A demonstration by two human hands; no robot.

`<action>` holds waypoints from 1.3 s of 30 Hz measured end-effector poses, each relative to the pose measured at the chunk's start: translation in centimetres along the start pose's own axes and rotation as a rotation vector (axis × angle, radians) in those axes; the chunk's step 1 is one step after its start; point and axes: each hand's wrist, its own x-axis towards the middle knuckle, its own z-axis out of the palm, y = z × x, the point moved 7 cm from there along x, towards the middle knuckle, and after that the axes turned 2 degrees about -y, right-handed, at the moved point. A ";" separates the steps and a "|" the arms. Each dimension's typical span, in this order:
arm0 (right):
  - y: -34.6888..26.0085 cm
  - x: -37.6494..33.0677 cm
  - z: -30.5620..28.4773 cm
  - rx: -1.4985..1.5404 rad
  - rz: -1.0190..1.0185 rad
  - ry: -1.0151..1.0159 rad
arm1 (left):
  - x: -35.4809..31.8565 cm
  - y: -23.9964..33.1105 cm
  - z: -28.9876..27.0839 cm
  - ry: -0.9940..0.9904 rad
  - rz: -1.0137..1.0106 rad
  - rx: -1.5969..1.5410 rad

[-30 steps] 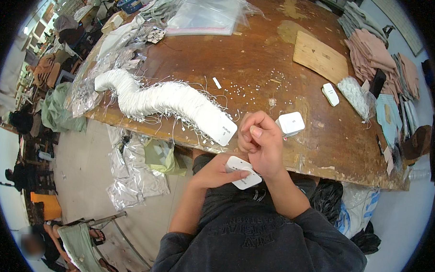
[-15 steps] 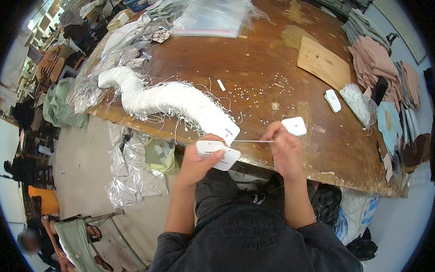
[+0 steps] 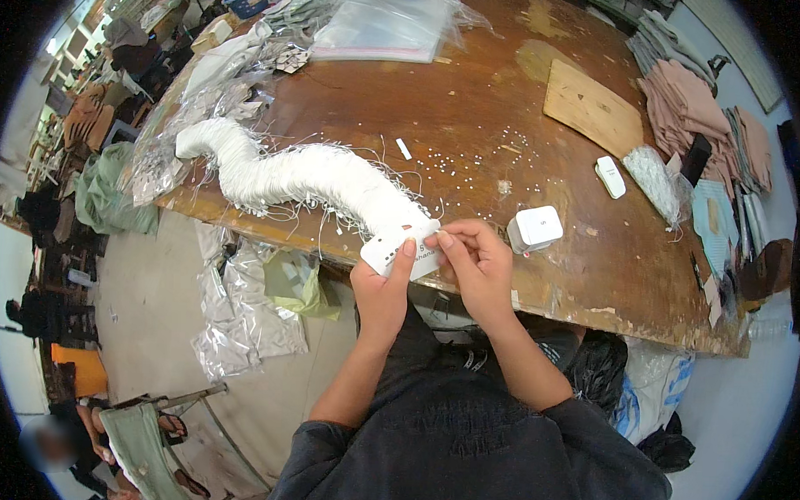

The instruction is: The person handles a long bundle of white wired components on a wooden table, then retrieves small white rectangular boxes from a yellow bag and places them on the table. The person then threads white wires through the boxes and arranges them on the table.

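My left hand point(image 3: 383, 293) is closed on white hang tags point(image 3: 384, 253), its thumb lying across their printed faces. At the tags' right corner, my right hand point(image 3: 480, 269) is pinched closed with thumb and forefinger; any string between those fingertips is too small to make out. Just beyond both hands ends a long, curving row of white hang tags point(image 3: 297, 180), packed on edge with loose white strings sticking out along its sides. To the right of my right hand stands a neat stack of white tags point(image 3: 537, 226) near the table's front edge.
Small white bits point(image 3: 474, 156) are scattered over the brown wooden table point(image 3: 378, 108). Farther right lie a small tag bundle point(image 3: 610, 177), a clear bag of white strings point(image 3: 653, 184), a wooden board point(image 3: 592, 105) and folded pink cloth point(image 3: 687, 106). Clear plastic bags point(image 3: 377, 29) lie at the back.
My right hand has moved left to the tags in my left hand; the string stretched between them no longer shows. The left hand's tags have turned and shifted up against the row's end.
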 end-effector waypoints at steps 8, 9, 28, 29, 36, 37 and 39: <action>-2.9 -0.3 1.2 -0.560 -0.400 -0.005 | -0.6 0.4 0.3 0.036 0.116 0.146; -3.0 -0.3 1.2 -0.559 -0.416 -0.003 | -0.7 0.6 0.4 0.015 0.178 0.212; -7.1 0.0 -7.6 -0.705 -0.552 0.573 | -0.1 2.1 0.4 -0.124 0.473 0.597; -6.5 -0.1 -7.0 -0.724 -0.498 0.490 | 0.4 2.2 0.8 -0.153 0.466 0.652; 0.9 -1.6 -0.9 -0.771 -0.311 -0.055 | 2.1 1.4 3.2 -0.179 0.415 0.855; 1.4 -1.5 -0.7 -0.805 -0.339 -0.047 | 2.1 1.6 3.0 -0.142 0.444 0.857; 1.8 -1.4 -0.6 -0.877 -0.410 -0.005 | 1.9 2.0 2.0 -0.062 0.489 0.842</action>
